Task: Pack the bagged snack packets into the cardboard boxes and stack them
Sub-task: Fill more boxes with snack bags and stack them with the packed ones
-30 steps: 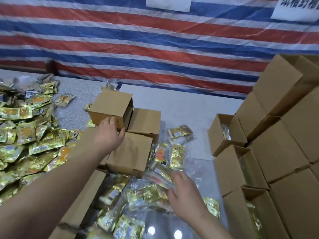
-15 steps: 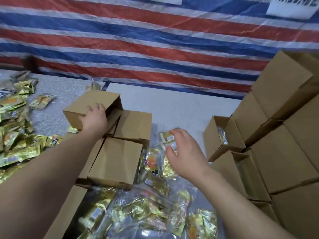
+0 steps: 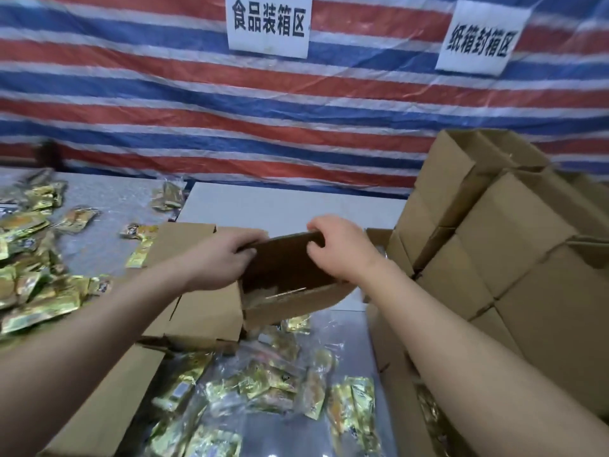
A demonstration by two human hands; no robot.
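Both hands hold one open cardboard box [image 3: 290, 291] above the middle of the counter [image 3: 290, 209]. The box is tilted, with its opening turned toward the person, and the inside looks dark; I cannot tell if anything is in it. The left hand [image 3: 219, 262] grips the left edge of the opening, fingers curled over the rim. The right hand [image 3: 339, 249] grips the top flap at the right, fingers curled over its edge.

Just beside the left hand, closed boxes [image 3: 197, 308] lie flat on the counter. At the right edge a stack of boxes [image 3: 514, 245] stands high; the lowest one near the front right corner is open and holds gold packets [image 3: 431, 420].

The bagged snack packets [image 3: 263, 387], gold packets inside clear plastic bags, lie at the front edge of the counter under the held box. Loose gold packets [image 3: 36, 291] are heaped at the left edge.
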